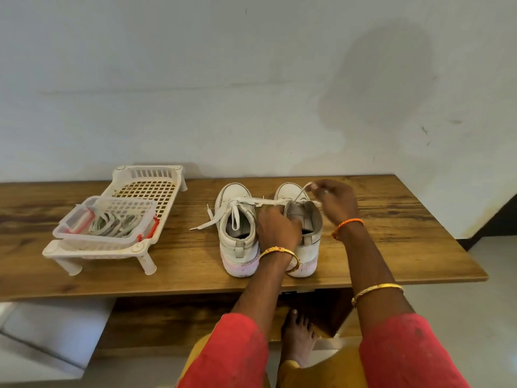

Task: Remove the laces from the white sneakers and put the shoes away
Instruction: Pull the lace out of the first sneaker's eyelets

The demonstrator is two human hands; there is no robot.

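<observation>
Two white sneakers are set side by side, heels near, on a wooden table against a pale, stained wall. The right shoe's collar is gripped by the left hand; a lace is pinched by the right hand. A plastic rack carrying a clear box stands far left.

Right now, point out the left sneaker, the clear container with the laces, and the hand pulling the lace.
left sneaker (237, 242): head view, heel panel.
clear container (92, 236): head view, near wall.
right hand (334, 201): head view, back of hand, pinching lace.
</observation>
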